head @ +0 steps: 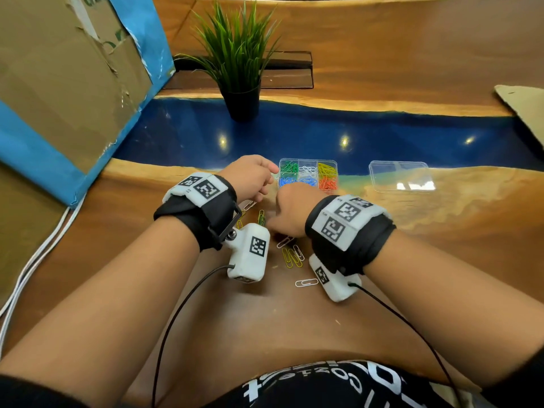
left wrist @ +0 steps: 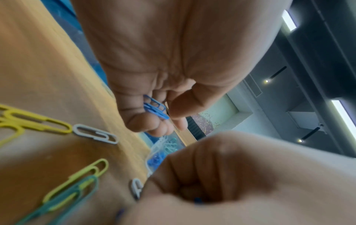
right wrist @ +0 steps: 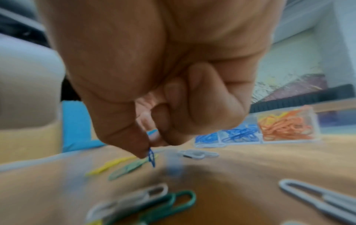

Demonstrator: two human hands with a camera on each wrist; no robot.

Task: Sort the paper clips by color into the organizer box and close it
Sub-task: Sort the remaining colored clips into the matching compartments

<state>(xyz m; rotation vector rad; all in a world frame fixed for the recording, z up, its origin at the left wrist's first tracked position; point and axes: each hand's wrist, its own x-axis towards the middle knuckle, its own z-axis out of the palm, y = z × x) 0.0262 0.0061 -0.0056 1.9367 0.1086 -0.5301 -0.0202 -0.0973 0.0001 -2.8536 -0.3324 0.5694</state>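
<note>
A clear organizer box [head: 308,162] with green, white, yellow, blue and orange clips in separate compartments sits just beyond my hands. My left hand [head: 253,176] hovers by its left edge, its curled fingers [left wrist: 146,121] holding blue paper clips [left wrist: 155,108]. My right hand [head: 290,212] is low over the table and pinches one blue clip [right wrist: 151,157] between thumb and finger. Loose yellow, white and green clips [head: 291,256] lie on the wood between my wrists. In the right wrist view the box [right wrist: 289,137] shows its blue and orange compartments.
The box's clear lid [head: 401,175] lies to the right of it. A potted plant [head: 240,72] stands behind, on the blue strip. A large cardboard box [head: 67,83] stands at the left, with white cables [head: 35,254] beside it.
</note>
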